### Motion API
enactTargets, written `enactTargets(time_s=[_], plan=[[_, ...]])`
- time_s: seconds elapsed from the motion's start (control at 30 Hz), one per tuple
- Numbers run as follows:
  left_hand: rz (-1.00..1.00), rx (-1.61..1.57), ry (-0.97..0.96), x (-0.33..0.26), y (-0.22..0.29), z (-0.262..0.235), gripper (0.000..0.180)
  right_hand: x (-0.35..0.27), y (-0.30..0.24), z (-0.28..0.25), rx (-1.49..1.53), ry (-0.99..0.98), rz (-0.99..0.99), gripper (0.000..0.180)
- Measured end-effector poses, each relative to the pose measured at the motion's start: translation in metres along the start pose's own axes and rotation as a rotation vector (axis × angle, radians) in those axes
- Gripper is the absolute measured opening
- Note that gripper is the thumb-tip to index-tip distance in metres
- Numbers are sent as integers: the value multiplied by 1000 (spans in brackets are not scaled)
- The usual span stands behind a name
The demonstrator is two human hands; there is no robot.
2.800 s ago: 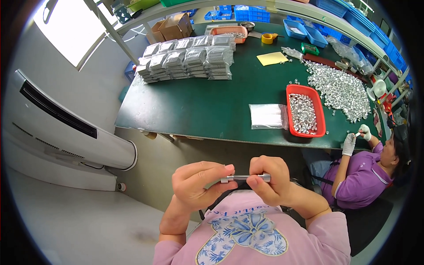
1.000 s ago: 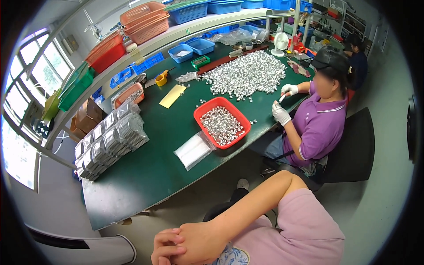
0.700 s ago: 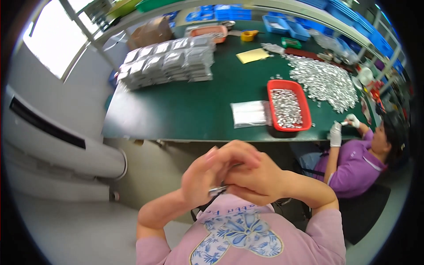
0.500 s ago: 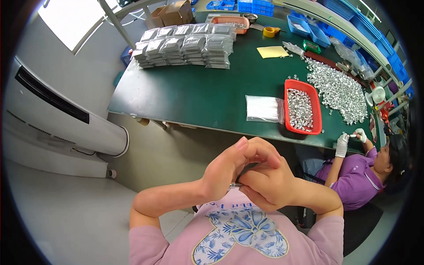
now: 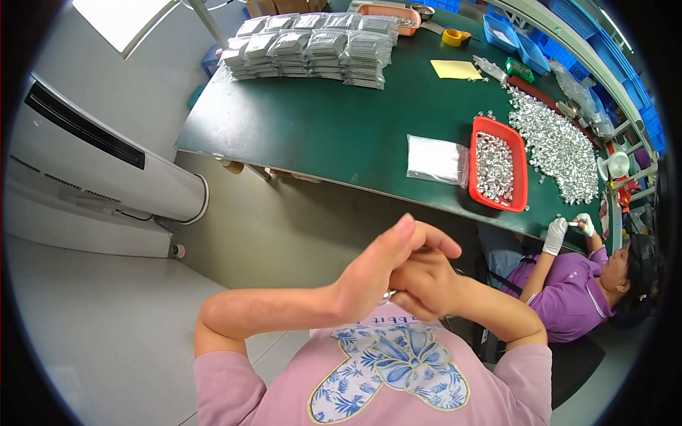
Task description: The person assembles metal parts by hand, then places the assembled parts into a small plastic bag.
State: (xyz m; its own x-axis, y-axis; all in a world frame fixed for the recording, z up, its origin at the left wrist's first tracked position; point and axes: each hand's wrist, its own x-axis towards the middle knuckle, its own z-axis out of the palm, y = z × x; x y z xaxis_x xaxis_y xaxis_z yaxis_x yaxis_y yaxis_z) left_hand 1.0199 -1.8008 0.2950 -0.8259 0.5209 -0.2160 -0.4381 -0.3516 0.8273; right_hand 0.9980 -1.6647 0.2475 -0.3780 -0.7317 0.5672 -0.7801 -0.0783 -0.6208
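Observation:
My hands meet in front of my chest, short of the table. My left hand (image 5: 362, 280) has its thumb pointing up and its fingers curled over the top of the right. My right hand (image 5: 426, 284) is closed, its knuckles tucked under those fingers. Between the right fingertips and the left palm shows a small shiny metal piece (image 5: 388, 297). Most of it is covered, so its kind is unclear. What else the left fingers may grip is hidden.
On the green table (image 5: 305, 135) are a red tray (image 5: 523, 181) of small silvery parts, a loose parts heap (image 5: 558, 145), a white plastic-bag stack (image 5: 435, 157) and bagged grey stacks (image 5: 305, 53). At right sits a co-worker (image 5: 568, 284) in purple, wearing white gloves.
My clasped hands have turned slightly and shifted a little to the right. A dark gap or object between them no longer shows. The table sits higher in view.

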Motion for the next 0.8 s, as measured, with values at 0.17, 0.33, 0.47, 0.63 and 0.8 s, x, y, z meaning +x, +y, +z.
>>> enactTargets(time_s=[0.17,0.33,0.47,0.63,0.8], plan=[[-85,-130,-9,13,9,-3,65,-8,23,13,19,204,-106,16],[-80,-107,77,19,6,-5,62,-10,26,18,58,220,-88,20],[-160,-110,84,18,7,-6,57,-11,25,17,87,210,-71,18],[-28,14,24,17,-1,-10,44,-6,9,0,-50,118,-9,11],[414,246,-19,1,-8,-7,38,10,-41,-15,-490,5,-23,10]])
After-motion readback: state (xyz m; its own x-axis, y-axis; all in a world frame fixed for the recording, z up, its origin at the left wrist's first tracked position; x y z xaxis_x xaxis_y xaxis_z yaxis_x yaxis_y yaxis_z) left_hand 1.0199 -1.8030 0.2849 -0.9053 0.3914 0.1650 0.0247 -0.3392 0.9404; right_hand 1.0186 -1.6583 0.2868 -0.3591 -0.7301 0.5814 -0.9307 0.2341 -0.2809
